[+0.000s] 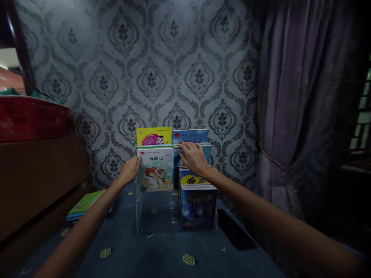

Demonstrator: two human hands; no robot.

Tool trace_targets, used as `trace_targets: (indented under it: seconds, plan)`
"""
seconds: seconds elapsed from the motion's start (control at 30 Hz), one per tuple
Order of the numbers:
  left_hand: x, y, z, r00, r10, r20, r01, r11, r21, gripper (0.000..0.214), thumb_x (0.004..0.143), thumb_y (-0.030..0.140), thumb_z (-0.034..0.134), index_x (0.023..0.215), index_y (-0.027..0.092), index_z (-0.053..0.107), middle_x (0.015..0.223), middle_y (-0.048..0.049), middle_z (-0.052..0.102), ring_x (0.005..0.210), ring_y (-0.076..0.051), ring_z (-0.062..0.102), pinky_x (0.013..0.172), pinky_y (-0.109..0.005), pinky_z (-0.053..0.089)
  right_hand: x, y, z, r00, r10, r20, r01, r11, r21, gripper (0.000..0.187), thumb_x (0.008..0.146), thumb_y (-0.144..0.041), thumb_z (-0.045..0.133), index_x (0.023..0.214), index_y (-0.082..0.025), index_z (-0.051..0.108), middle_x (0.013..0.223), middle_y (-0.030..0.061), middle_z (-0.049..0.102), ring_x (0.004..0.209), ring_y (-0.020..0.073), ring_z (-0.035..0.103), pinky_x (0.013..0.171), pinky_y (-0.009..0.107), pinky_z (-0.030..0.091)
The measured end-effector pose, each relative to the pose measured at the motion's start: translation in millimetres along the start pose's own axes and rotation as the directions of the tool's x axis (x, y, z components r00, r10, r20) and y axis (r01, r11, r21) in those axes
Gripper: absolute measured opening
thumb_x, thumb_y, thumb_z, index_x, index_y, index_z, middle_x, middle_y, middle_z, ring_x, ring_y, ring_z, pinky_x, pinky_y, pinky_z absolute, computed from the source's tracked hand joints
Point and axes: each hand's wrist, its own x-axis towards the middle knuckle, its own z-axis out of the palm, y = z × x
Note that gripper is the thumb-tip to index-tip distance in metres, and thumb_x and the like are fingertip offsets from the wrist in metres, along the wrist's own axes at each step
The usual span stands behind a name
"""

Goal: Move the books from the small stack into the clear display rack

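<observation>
- Head view: the left hand (129, 170) pinches the left edge of the white book (156, 172), which stands upright in the clear rack (150, 222) near the desk's (162, 258) far edge.
- The right hand (193, 157), fingers spread, rests on the blue book (207, 151) just beside it.
- 1 green book (84, 202) lies by the desk's left edge.

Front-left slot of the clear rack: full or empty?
Empty. The clear rack shows only tablecloth there; the white book, pinched by the left hand, stands behind it.

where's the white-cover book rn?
Head view, left of centre: the white book stands upright in the left column of the clear rack, in front of the yellow book, with the left hand gripping its left edge.
</observation>
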Motion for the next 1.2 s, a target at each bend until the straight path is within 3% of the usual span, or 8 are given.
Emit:
trace_targets:
  seconds: [0.1,0.3,0.57,0.8,0.9,1.0,1.1,1.2]
  plan:
    - [0.4,-0.5,-0.2,1.0,0.006,0.005,-0.006,1.0,-0.007,0.031,0.1,0.035,0.027,0.1,0.019,0.053,0.097,-0.0102,0.069,0.094,-0.024,0.065,0.08,-0.033,0.048,5.6,-6.6,-2.5,1.0,0.004,0.023,-0.004,1.0,-0.009,0.035,0.094,-0.03,0.045,0.124,-0.017,0.056,0.126,0.015,0.063,0.116,0.0293,0.051,0.101,0.047,0.028]
    - [2.8,-0.8,-4.2,0.998,-0.013,0.06,0.013,1.0,-0.002,0.032,0.1,0.034,0.027,0.098,0.018,0.054,0.097,-0.0112,0.068,0.096,-0.024,0.064,0.083,-0.034,0.048,14.1,-17.3,0.7,0.998,0.014,0.068,-0.013,1.0,-0.004,0.03,0.094,-0.027,0.045,0.119,-0.017,0.059,0.12,0.0146,0.065,0.11,0.0301,0.052,0.098,0.047,0.03]
    - [1.2,1.4,-12.8,0.99,-0.042,0.136,0.046,0.999,-0.024,0.033,0.101,0.035,0.027,0.106,0.015,0.053,0.098,-0.0113,0.067,0.088,-0.022,0.065,0.075,-0.032,0.051,24.1,-18.7,12.2,0.997,0.032,0.063,-0.029,0.999,-0.044,0.034,0.094,-0.034,0.046,0.121,-0.022,0.061,0.113,0.0146,0.061,0.104,0.0319,0.046,0.087,0.046,0.034]
    - [-7.7,-3.6,-12.5,0.984,-0.025,0.174,0.027,1.0,-0.012,0.034,0.101,0.034,0.025,0.113,0.016,0.051,0.101,-0.0098,0.067,0.095,-0.022,0.064,0.081,-0.032,0.051,23.8,-18.9,14.1,0.995,0.066,0.081,-0.066,0.998,-0.005,0.035,0.094,-0.035,0.046,0.122,-0.022,0.063,0.112,0.0148,0.059,0.106,0.0336,0.045,0.088,0.05,0.035]
    - [-26.6,-23.6,-6.9,0.975,-0.065,0.21,0.057,0.998,0.04,0.038,0.102,0.035,0.019,0.12,0.018,0.048,0.107,-0.009,0.066,0.101,-0.02,0.063,0.085,-0.031,0.05,17.2,-23.4,9.8,0.997,0.068,0.023,-0.069,0.997,0.042,0.037,0.093,-0.033,0.048,0.126,-0.02,0.058,0.12,0.0163,0.056,0.112,0.0355,0.043,0.093,0.054,0.033]
    - [-63.2,-58.4,4.7,0.944,-0.189,0.271,0.148,0.975,0.167,0.038,0.101,0.036,0.023,0.116,0.017,0.053,0.111,-0.0121,0.066,0.108,-0.022,0.062,0.091,-0.033,0.047,-2.9,-37.5,0.6,0.997,0.051,-0.051,-0.045,0.992,0.12,0.042,0.092,-0.03,0.049,0.132,-0.018,0.052,0.134,0.0169,0.049,0.123,0.0363,0.04,0.099,0.056,0.031]
    - [-110.4,-95.8,19.6,0.877,-0.358,0.321,0.252,0.91,0.329,0.034,0.096,0.036,0.039,0.113,0.013,0.057,0.118,-0.0203,0.063,0.117,-0.029,0.057,0.097,-0.041,0.043,-42.5,-62.8,-6.9,0.999,-0.016,-0.046,0.026,0.972,0.234,0.035,0.093,-0.024,0.046,0.127,-0.018,0.055,0.136,0.0163,0.049,0.127,0.0336,0.041,0.102,0.055,0.034]
    - [-150.1,-122.7,33.7,0.81,-0.477,0.34,0.306,0.84,0.449,0.045,0.09,0.041,0.05,0.121,0.01,0.053,0.13,-0.0271,0.055,0.127,-0.038,0.048,0.098,-0.056,0.039,-96.9,-95.3,-3.9,0.992,-0.123,-0.004,0.115,0.916,0.384,0.029,0.092,-0.018,0.044,0.116,-0.02,0.061,0.133,0.0154,0.053,0.126,0.0307,0.046,0.102,0.053,0.039]
